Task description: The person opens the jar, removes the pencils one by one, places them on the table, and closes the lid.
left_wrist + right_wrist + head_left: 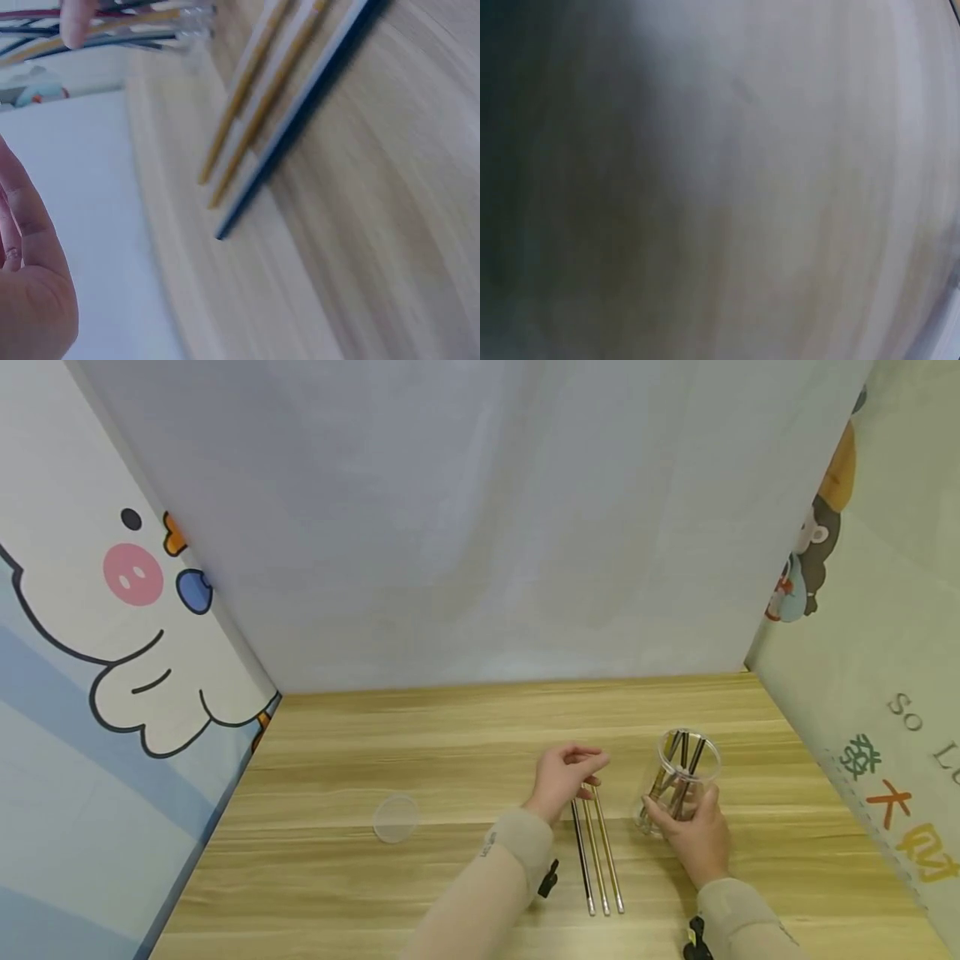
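Right hand [693,831] grips the clear cup [684,777] of straws [678,772], standing on the table [450,760]; left hand [562,777] hovers released, holding nothing, over the far ends of three straws on the table [597,852]. Holding the cup steady and upright seems wise. These lie parallel, thin: one dark, two golden.

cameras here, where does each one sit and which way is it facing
Head: worn high, looking forward and down at the wooden table; shows both forearms, the left hand above three straws, the right hand round a clear cup.
Left wrist: low over the table, facing those straws; shows the palm.
Right wrist: only a blur; no body part shows.
Head and left wrist share the straws.
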Action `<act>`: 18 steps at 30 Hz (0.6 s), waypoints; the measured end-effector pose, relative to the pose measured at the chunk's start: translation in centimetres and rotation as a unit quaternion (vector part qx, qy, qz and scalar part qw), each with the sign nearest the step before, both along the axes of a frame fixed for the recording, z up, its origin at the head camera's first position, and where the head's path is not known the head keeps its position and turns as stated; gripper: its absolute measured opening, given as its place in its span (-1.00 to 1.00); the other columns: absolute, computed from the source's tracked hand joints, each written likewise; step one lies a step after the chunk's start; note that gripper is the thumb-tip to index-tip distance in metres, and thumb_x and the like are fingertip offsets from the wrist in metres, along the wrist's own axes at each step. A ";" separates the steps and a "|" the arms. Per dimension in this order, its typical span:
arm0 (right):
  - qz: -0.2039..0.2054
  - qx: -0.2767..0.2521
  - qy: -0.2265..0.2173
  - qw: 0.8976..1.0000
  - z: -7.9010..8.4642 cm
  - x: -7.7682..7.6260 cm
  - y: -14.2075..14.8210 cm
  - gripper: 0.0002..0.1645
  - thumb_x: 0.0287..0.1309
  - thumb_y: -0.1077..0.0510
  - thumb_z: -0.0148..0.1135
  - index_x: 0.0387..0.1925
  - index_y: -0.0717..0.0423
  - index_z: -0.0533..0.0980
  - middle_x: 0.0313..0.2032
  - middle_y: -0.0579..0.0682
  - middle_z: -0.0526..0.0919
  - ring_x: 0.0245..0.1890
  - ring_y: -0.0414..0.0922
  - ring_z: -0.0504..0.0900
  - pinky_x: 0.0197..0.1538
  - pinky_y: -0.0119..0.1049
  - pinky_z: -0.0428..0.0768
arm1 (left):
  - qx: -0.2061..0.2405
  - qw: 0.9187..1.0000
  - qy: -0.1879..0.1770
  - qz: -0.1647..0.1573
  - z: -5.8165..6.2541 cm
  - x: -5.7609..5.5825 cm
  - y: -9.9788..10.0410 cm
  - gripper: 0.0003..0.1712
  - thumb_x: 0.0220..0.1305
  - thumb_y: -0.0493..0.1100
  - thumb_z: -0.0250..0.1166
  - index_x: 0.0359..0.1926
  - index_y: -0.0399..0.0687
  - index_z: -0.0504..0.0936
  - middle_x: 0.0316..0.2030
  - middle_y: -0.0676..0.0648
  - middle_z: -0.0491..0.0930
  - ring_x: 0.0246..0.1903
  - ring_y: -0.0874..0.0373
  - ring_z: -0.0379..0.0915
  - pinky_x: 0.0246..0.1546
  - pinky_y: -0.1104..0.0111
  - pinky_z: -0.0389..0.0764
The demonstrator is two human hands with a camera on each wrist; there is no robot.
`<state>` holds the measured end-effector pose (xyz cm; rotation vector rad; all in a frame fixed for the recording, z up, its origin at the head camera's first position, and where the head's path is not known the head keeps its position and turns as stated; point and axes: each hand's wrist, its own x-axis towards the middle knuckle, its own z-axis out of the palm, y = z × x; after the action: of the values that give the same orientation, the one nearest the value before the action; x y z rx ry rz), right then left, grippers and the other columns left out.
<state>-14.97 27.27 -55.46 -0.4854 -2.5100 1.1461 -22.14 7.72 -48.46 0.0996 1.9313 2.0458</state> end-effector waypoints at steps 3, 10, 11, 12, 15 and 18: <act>0.000 -0.004 0.001 1.000 0.0 -0.1 0.0 -0.17 0.04 -0.16 0.45 0.03 0.29 0.22 -0.22 0.34 0.58 -0.36 0.14 0.63 -0.43 -0.23 0.48 | 0.014 1.000 0.015 -0.022 1.1 0.5 0.7 -0.67 0.24 -0.11 0.41 -0.01 -0.14 0.67 -0.29 -0.05 0.69 -0.51 0.25 0.56 -0.50 0.36 0.69; 0.005 -0.006 -0.009 1.000 0.0 0.0 0.2 -0.15 0.06 -0.16 0.43 0.07 0.30 0.21 -0.16 0.37 0.57 -0.25 0.24 0.63 -0.33 -0.10 0.54 | 0.035 0.997 0.032 -0.061 2.9 1.7 2.4 -0.72 0.23 -0.13 0.42 -0.03 0.02 0.69 -0.34 0.06 0.65 -0.50 0.24 0.56 -0.54 0.40 0.66; 0.006 -0.005 -0.012 1.000 0.0 0.1 0.2 -0.15 0.07 -0.17 0.42 0.07 0.30 0.21 -0.15 0.38 0.57 -0.24 0.24 0.63 -0.32 -0.08 0.54 | 0.034 0.997 0.035 -0.065 3.1 1.9 2.6 -0.72 0.24 -0.13 0.41 -0.02 0.02 0.68 -0.34 0.07 0.65 -0.50 0.24 0.56 -0.54 0.41 0.66; 0.007 -0.006 -0.014 1.000 0.0 0.1 0.3 -0.14 0.07 -0.17 0.42 0.08 0.31 0.20 -0.14 0.39 0.57 -0.23 0.25 0.63 -0.32 -0.07 0.54 | 0.032 0.996 0.039 -0.071 3.3 2.1 2.8 -0.72 0.25 -0.13 0.40 -0.01 0.01 0.68 -0.34 0.07 0.64 -0.50 0.25 0.55 -0.55 0.40 0.66; 0.014 -0.007 -0.019 1.000 0.1 0.1 0.4 -0.12 0.08 -0.18 0.42 0.10 0.32 0.20 -0.13 0.41 0.58 -0.22 0.25 0.64 -0.34 -0.12 0.53 | 0.028 0.995 0.046 -0.087 4.0 2.4 3.2 -0.70 0.26 -0.14 0.39 0.02 -0.01 0.67 -0.35 0.08 0.63 -0.51 0.25 0.54 -0.55 0.41 0.65; 0.023 -0.015 -0.028 0.999 0.1 0.0 0.5 -0.08 0.08 -0.22 0.42 0.12 0.31 0.17 -0.14 0.38 0.57 -0.29 0.16 0.63 -0.39 -0.23 0.49 | 0.023 0.993 0.053 -0.107 4.5 2.7 3.5 -0.68 0.28 -0.13 0.38 0.05 -0.02 0.66 -0.35 0.09 0.62 -0.50 0.25 0.54 -0.53 0.39 0.66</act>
<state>-14.96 27.72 -55.33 -0.4750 -2.5683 1.2045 -19.45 11.21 -43.93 0.4144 1.8439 1.9788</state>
